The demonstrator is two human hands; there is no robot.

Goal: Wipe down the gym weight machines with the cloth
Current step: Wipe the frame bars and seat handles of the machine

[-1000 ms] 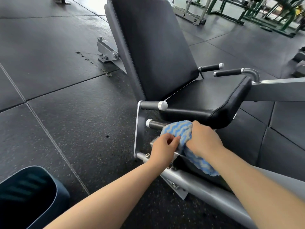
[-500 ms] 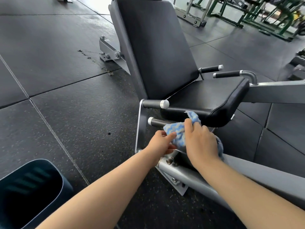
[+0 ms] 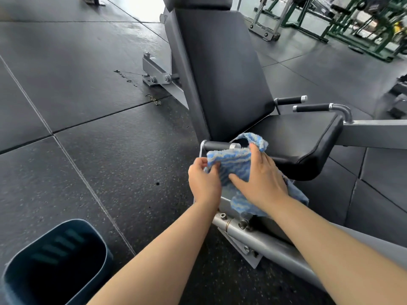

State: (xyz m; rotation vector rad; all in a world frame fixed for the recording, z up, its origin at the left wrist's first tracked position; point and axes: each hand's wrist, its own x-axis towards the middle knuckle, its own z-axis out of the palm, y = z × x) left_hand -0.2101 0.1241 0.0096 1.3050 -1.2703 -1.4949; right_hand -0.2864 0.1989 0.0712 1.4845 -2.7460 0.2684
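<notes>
Cloth (image 3: 235,164) between 2 hands: left hand (image 3: 203,183) pinches its edge, right hand (image 3: 262,181) grips it, beside seat (image 3: 308,139).

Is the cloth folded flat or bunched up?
Bunched: the cloth is crumpled between the left hand and right hand, one corner sticking up.

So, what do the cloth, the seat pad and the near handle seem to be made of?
Cloth: looks like soft terry or microfibre, with a fuzzy looped pile.
Seat pad: probably vinyl or leatherette, smooth with a dull sheen.
Near handle: apparently a black rubber or foam grip with a shiny metal end cap.
</notes>
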